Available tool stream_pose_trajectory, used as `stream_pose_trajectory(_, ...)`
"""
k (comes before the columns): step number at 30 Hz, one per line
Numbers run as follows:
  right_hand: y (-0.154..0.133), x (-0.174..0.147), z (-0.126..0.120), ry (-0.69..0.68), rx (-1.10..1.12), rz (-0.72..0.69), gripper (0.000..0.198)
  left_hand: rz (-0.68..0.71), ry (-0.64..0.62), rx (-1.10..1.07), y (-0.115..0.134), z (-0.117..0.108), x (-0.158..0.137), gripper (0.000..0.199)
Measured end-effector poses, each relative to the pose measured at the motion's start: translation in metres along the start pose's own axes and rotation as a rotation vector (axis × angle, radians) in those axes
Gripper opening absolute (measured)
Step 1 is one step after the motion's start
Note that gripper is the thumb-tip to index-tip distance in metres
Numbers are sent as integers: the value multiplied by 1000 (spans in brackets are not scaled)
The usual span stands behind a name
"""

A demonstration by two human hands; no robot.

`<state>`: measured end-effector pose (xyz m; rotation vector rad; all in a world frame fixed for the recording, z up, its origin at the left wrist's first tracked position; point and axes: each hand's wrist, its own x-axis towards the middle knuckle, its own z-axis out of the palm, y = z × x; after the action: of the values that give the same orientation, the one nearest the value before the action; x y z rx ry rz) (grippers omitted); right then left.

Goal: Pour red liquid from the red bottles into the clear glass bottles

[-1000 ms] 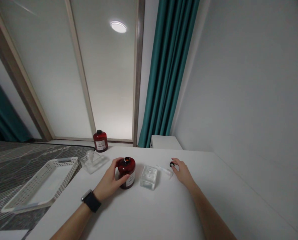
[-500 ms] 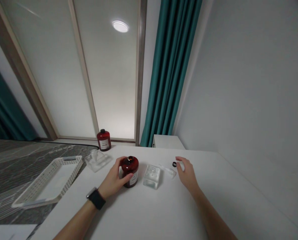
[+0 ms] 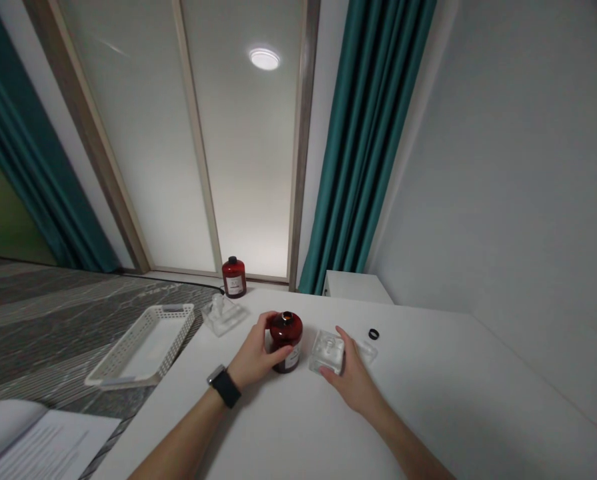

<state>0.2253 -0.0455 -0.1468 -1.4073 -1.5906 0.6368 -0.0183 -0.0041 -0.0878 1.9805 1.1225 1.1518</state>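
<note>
My left hand (image 3: 254, 359), with a dark watch on its wrist, is wrapped round a dark red bottle (image 3: 286, 329) that stands upright on the white table (image 3: 298, 433). The bottle's neck is uncapped and a pale label shows on its front. To its right, the thumb and fingers of my right hand (image 3: 354, 381) grip the sides of a square clear glass bottle (image 3: 327, 351) resting on the table. Partly hidden behind that hand lies a clear plastic piece (image 3: 368, 351). A small black ring-shaped cap (image 3: 373, 334) lies just beyond it.
A second red bottle (image 3: 234, 277), black-capped, stands at the far left table corner. Near it sits a clear object (image 3: 223, 315) with a raised top. Off the table's left side are a white perforated basket (image 3: 177, 343) and an open booklet (image 3: 61, 440). A white cabinet (image 3: 359, 287) stands behind.
My right hand has moved left from beside the black cap and closed on the square glass bottle. My left hand still holds the red bottle. The whole view has shifted.
</note>
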Motion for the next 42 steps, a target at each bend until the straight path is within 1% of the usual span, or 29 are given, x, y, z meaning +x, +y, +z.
stream_pose_trajectory(10, -3, 7, 0, 5, 114, 71, 67, 7, -49, -67, 1, -4, 1, 56)
stream_pose_trajectory(16, -7, 7, -4, -53, 152, 104, 63, 22, -83, -106, 1, -6, 2, 59)
stream_pose_trajectory(20, -6, 7, -5, -53, 136, 89, 62, 10, -97, -134, -1, -5, 2, 65)
stream_pose_trajectory(24, -6, 6, -4, -40, 108, 80, 63, -35, -64, -130, -1, -2, 2, 72)
stream_pose_trajectory(28, -8, 4, -1, -20, 68, 125, 73, -47, -55, -134, 2, -1, 3, 63)
stream_pose_trajectory(31, -11, 4, 0, -15, 69, 133, 71, -27, -86, -142, 3, -2, 2, 59)
stream_pose_trajectory(34, -13, 5, -2, -40, 84, 118, 65, -5, -115, -150, 2, -4, 2, 60)
stream_pose_trajectory(38, -13, 4, -12, -75, 43, 105, 63, 10, -171, -179, -3, -7, 2, 63)
stream_pose_trajectory(42, -14, 1, -23, -119, 7, 97, 62, 32, -248, -225, -7, -13, 4, 60)
